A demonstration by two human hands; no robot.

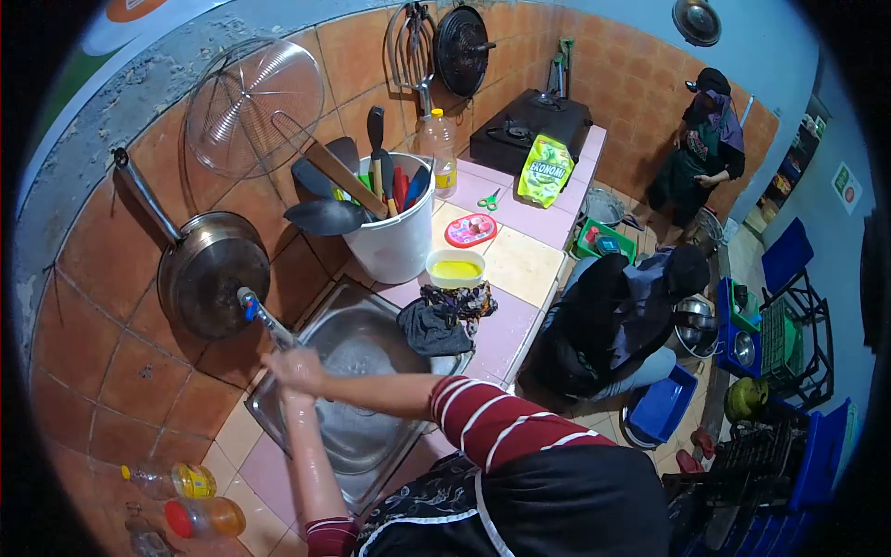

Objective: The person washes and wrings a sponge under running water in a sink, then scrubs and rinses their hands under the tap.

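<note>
My two hands meet under the tap (267, 320), over the left rim of the steel sink (348, 302). My right hand (299, 369) lies across my left hand (290, 394) and hides most of it. Motion blurs the fingers of both, so whether they are open or closed does not show. The left forearm looks wet. A dark grey cloth (432, 328) hangs over the sink's far right corner, apart from my hands. Behind it are a crumpled patterned cloth (475, 302) and a tub of yellow paste (456, 269).
A white bucket (394, 246) of utensils stands behind the sink. A frying pan (213, 278) hangs near the tap. Bottles (204, 518) lie at lower left. A green pouch (545, 172) and a stove (529, 125) sit farther along. One person (603, 325) crouches at right; another (701, 153) stands behind.
</note>
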